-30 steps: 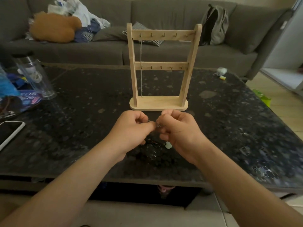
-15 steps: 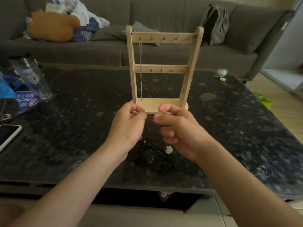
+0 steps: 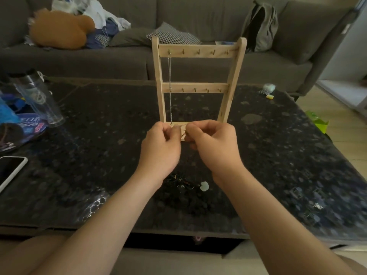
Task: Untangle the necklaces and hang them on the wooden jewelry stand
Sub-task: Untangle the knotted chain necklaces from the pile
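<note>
A wooden jewelry stand [image 3: 234, 76] with two rows of small hooks stands upright on the dark table. One silver chain [image 3: 170, 90] hangs from the leftmost top hook. My left hand [image 3: 160, 149] and my right hand [image 3: 214, 145] are raised in front of the stand's base, fingertips close together, both pinching a thin necklace [image 3: 183, 133] between them. Below my wrists a tangled pile of necklaces [image 3: 182, 182] lies on the table, with a pale pendant [image 3: 204, 185] at its right end.
The speckled black table [image 3: 288, 155] carries a clear bottle [image 3: 37, 96] and blue packets [image 3: 21, 126] at the far left, a phone [image 3: 11, 171] near the left edge, and small items [image 3: 268, 90] at the back right. A grey sofa [image 3: 198, 16] with clothes and a bag lies behind.
Both hands have risen from above the tangled pile toward the stand's base, carrying the thin necklace up. The pile now shows uncovered below my wrists.
</note>
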Action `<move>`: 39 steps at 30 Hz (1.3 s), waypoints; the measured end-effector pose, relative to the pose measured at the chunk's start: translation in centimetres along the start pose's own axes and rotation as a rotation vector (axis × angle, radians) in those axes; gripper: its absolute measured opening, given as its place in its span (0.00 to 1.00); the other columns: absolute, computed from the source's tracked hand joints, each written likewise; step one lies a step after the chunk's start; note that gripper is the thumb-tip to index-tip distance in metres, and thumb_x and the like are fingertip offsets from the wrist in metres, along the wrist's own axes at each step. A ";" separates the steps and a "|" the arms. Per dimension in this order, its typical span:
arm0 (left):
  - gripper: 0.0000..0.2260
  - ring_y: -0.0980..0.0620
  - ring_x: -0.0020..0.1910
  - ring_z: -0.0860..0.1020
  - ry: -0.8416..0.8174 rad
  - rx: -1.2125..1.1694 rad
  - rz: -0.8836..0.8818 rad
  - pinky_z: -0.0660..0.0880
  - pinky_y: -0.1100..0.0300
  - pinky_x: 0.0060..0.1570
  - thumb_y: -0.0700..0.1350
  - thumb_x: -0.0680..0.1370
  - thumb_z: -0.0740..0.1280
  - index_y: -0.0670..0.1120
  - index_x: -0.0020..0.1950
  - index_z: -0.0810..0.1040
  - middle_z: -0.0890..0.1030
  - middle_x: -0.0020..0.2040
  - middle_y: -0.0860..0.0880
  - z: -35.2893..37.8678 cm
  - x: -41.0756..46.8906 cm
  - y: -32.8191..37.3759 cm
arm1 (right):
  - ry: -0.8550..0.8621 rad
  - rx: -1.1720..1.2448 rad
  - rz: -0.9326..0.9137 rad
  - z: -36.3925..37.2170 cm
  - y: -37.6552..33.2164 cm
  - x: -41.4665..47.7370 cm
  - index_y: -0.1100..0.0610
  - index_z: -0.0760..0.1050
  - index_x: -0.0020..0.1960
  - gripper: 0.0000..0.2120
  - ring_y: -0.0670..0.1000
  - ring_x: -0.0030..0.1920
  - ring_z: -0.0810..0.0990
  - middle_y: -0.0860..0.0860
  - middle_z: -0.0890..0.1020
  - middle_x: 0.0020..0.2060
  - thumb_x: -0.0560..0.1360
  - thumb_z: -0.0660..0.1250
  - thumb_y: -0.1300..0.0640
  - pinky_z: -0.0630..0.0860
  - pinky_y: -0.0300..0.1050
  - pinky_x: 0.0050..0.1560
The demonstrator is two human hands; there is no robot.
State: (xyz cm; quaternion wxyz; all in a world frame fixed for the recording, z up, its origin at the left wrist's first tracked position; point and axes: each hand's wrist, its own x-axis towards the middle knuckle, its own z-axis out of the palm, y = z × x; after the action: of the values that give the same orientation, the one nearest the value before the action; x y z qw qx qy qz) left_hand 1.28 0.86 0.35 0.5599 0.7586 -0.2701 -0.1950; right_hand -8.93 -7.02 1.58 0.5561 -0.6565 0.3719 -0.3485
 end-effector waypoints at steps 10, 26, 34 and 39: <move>0.08 0.54 0.36 0.85 -0.026 0.117 0.058 0.81 0.56 0.39 0.52 0.86 0.66 0.54 0.52 0.84 0.87 0.39 0.52 0.1 0.1 0.4 | -0.408 0.657 0.447 -0.7 -0.5 0.5 0.56 0.78 0.40 0.07 0.52 0.42 0.75 0.56 0.76 0.44 0.75 0.67 0.56 0.73 0.48 0.46; 0.11 0.52 0.49 0.89 -0.171 -0.118 -0.103 0.85 0.55 0.49 0.47 0.89 0.62 0.54 0.55 0.84 0.87 0.53 0.52 0.0 2.0 1.5 | -0.243 0.154 0.053 -0.5 0.7 2.3 0.56 0.85 0.58 0.07 0.48 0.54 0.89 0.51 0.89 0.50 0.85 0.69 0.59 0.85 0.43 0.53; 0.14 0.52 0.37 0.83 -0.346 -0.287 -0.126 0.79 0.51 0.43 0.35 0.86 0.60 0.46 0.51 0.83 0.86 0.42 0.49 -0.9 1.9 1.8 | -0.373 0.140 0.027 -1.7 0.0 2.1 0.55 0.83 0.53 0.11 0.43 0.46 0.83 0.48 0.84 0.42 0.88 0.62 0.56 0.77 0.36 0.50; 0.15 0.54 0.32 0.72 -0.418 -0.367 -0.173 0.70 0.56 0.36 0.32 0.84 0.59 0.45 0.48 0.82 0.80 0.39 0.49 -1.3 1.5 1.8 | -0.341 0.324 0.253 -2.0 -0.1 2.1 0.52 0.82 0.46 0.10 0.49 0.49 0.82 0.49 0.85 0.42 0.82 0.63 0.56 0.68 0.54 0.57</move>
State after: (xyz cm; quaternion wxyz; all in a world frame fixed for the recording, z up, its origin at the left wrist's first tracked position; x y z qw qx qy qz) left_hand 2.87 0.52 2.44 0.6013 0.6083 -0.2742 -0.4395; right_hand -9.60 -9.81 2.03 0.7478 -0.5562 0.2915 -0.2155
